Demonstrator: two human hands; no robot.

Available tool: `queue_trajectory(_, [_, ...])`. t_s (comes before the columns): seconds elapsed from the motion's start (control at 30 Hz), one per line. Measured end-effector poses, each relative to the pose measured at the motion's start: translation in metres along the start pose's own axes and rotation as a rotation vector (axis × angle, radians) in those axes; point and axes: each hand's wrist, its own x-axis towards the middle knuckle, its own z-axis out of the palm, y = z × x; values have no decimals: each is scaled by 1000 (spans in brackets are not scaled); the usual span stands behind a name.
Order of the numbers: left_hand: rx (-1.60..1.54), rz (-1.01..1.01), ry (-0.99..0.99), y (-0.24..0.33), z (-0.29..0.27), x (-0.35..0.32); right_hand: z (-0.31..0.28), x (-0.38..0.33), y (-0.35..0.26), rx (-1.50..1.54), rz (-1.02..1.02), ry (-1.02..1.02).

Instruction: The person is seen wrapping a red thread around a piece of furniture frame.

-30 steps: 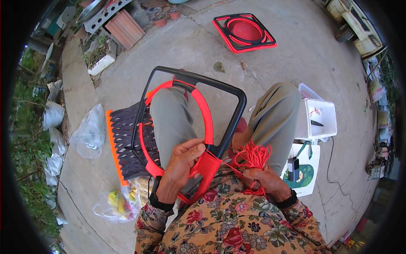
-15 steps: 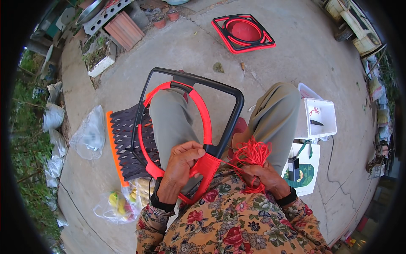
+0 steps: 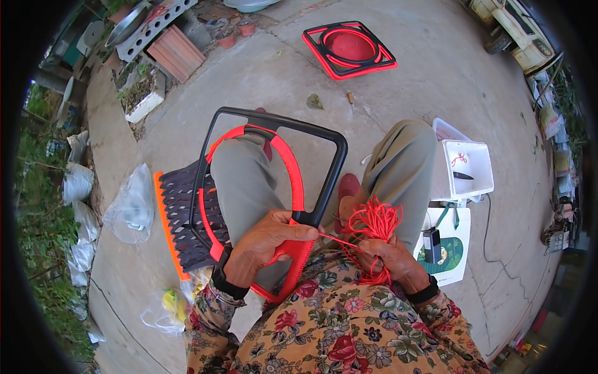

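Across my left thigh leans a square black frame with a ring inside it. Red cord wrapping covers much of the ring and the frame's near corner. My left hand grips that wrapped part, the thumb lying along its right edge and the other fingers partly hidden. My right hand is closed around a loose bundle of thin red cord above my lap. From the bundle a short length of cord runs taut to the frame's edge beside my left thumb.
Ahead lies a red-and-black square frame with a ring, near a small handled tool. At right stands a white box holding a knife. To the left are a dark slatted mat and a clear plastic bag.
My left thumb has stretched to the right along the frame's edge. The cord between my hands looks straighter. The frame has shifted slightly left and down in the view.
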Motion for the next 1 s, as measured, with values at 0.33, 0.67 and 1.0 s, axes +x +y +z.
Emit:
queue_trajectory(0.33, [10, 166, 142, 13, 15, -11, 6, 13, -10, 110, -81, -104])
queue_trajectory(0.67, [-219, 367, 378, -5, -5, 6, 21, 72, -16, 82, -86, -23])
queue_trajectory(1.0, [-418, 572, 257, -31, -10, 3, 6, 79, -20, 134, -93, -65])
